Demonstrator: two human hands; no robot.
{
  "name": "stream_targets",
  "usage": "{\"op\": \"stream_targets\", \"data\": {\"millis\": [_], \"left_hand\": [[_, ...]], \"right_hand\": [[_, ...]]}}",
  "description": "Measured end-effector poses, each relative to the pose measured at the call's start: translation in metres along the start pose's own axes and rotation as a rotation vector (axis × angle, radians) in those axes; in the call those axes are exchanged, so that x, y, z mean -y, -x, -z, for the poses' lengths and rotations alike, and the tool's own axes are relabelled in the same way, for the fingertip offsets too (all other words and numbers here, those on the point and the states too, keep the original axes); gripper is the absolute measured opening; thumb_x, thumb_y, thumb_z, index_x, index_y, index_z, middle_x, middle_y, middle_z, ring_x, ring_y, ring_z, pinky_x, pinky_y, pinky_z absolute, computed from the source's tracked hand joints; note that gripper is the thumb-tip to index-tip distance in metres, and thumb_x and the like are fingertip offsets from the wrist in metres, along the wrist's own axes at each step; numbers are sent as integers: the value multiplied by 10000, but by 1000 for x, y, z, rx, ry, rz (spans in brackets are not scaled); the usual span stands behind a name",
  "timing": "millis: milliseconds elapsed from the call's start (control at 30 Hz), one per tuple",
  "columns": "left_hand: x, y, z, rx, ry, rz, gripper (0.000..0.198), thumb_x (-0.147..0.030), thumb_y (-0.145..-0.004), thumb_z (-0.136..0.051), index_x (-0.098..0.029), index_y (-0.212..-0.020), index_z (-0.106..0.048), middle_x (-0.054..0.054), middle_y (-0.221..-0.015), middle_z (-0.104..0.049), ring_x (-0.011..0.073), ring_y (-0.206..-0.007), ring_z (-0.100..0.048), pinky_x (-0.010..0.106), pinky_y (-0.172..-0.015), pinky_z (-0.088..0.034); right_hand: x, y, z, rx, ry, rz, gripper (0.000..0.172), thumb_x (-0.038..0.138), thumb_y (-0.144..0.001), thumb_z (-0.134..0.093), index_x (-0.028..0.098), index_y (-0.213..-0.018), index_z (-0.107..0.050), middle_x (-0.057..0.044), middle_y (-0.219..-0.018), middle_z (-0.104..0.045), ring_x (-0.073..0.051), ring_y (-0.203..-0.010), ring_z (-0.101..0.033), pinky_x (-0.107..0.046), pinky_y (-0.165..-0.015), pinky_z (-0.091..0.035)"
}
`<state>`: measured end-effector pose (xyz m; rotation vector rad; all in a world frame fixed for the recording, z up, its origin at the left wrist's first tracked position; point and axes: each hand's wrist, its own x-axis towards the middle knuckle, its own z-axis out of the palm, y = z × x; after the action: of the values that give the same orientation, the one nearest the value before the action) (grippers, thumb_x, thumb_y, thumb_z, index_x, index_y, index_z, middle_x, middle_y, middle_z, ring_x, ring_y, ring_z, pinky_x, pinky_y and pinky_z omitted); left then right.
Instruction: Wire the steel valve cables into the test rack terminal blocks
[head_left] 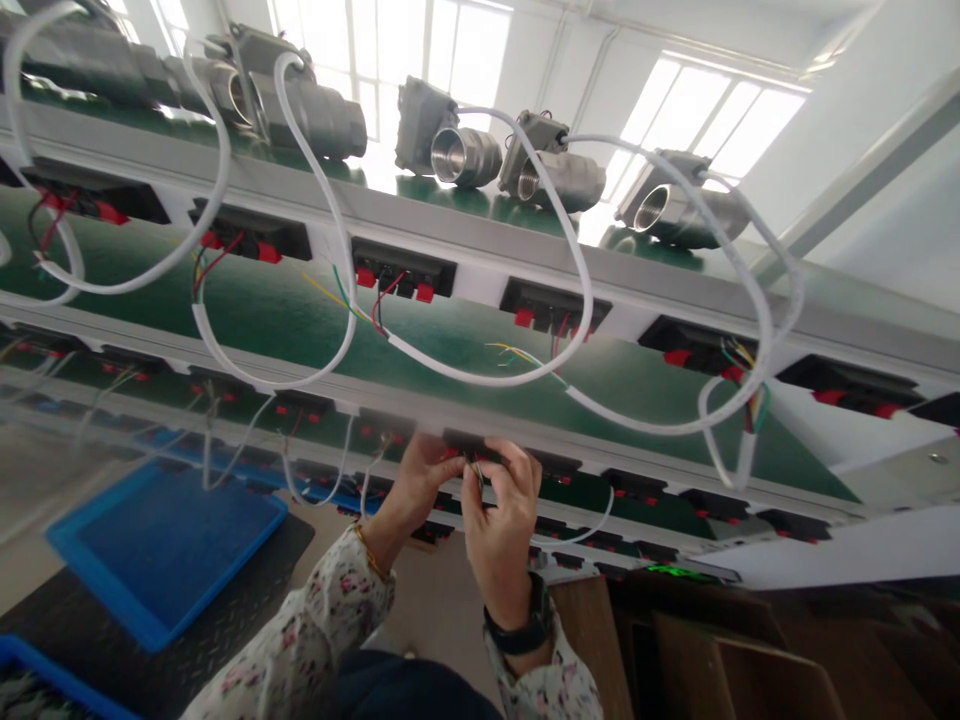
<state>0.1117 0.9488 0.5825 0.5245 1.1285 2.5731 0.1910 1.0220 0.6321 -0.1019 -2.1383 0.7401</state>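
Note:
Both of my hands are at a black spring-clip terminal block [463,440] on the front edge of the middle shelf. My left hand [414,487] grips the block, its thumb against the lower front near a red tab. Pinched between the thumb and fingers of my right hand [501,505] are thin wires [478,470], one of them greenish. The wire ends are hidden by the fingertips, so I cannot tell whether they sit in the clips. A white cable [589,530] hangs to the right of my right hand.
Motorized metal valves [465,155] stand along the top shelf [480,232], their white cables [480,378] looping down to terminal blocks [405,268]. At lower left, a blue tray [169,550] lies above a dark mat [247,590]. Cardboard boxes [780,680] are at lower right.

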Motion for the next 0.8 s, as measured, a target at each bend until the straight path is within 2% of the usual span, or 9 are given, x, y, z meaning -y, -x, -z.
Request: {"op": "stream_targets", "data": {"millis": [333, 400, 467, 500, 567, 633, 667, 733, 800], "left_hand": [[-4, -3, -4, 13, -24, 22, 365, -158, -662, -759, -155, -982, -583, 69, -987, -644, 215, -940, -594, 339, -867, -446], [-8, 1, -4, 14, -48, 45, 355, -174, -678, -748, -162, -989, -578, 70, -1009, -633, 206, -948, -586, 323, -861, -444], [-13, 11, -1, -36, -123, 94, 397, -193, -697, -732, -192, -1052, -554, 55, -1024, -618, 174, -901, -585, 278, -797, -453], [-16, 18, 2, -77, -180, 126, 425, -208, -708, -722, -212, -1091, -537, 44, -1026, -612, 151, -850, -583, 250, -742, -452], [-21, 35, 11, -163, -284, 177, 453, -255, -731, -699, -244, -1143, -511, 22, -986, -607, 112, -719, -558, 205, -609, -420], [-24, 55, 20, -138, -362, 271, 346, -317, -773, -656, -213, -1087, -554, -4, -793, -595, 95, -619, -499, 192, -554, -384], [-25, 65, 23, -127, -399, 310, 293, -350, -783, -640, -193, -1024, -582, -16, -692, -563, 94, -580, -466, 191, -532, -366], [-23, 82, 26, -110, -463, 387, 270, -400, -773, -638, -173, -916, -610, -23, -601, -517, 101, -554, -437, 196, -516, -352], [-18, 94, 23, -86, -491, 453, 296, -433, -733, -669, -168, -857, -620, -21, -589, -510, 109, -549, -434, 205, -514, -355]], "right_hand": [[0, -6, -11, -50, 64, -31, 89, 113, -822, -537, 182, -766, -542, -77, -987, -548, -219, -982, -484, -432, -871, -412], [4, -1, -5, -35, 6, -58, 32, 171, -832, -551, 189, -856, -538, -89, -1049, -533, -229, -1038, -471, -442, -896, -403], [5, 14, 5, -30, -102, -98, 127, 244, -841, -545, 190, -950, -508, -112, -1145, -497, -245, -1110, -446, -455, -927, -388], [2, 25, 11, -28, -165, -128, 121, 266, -855, -516, 192, -949, -498, -116, -1155, -493, -245, -1115, -450, -451, -927, -389], [-16, 49, 22, -10, -259, -228, 112, 269, -896, -415, 199, -869, -498, -94, -1043, -542, -219, -1017, -513, -412, -872, -423], [-49, 66, 32, 8, -237, -400, 214, 281, -922, -340, 199, -842, -521, -62, -852, -572, -188, -826, -559, -355, -744, -461], [-70, 68, 36, -25, -157, -507, 226, 314, -919, -347, 191, -876, -533, -67, -830, -576, -192, -780, -560, -353, -709, -464], [-113, 60, 43, -174, 5, -634, 263, 367, -889, -392, 151, -966, -521, -142, -953, -579, -240, -871, -557, -407, -760, -454], [-150, 42, 49, -196, 41, -668, 313, 383, -866, -433, 122, -1016, -521, -182, -977, -582, -278, -926, -551, -431, -783, -438]]}}
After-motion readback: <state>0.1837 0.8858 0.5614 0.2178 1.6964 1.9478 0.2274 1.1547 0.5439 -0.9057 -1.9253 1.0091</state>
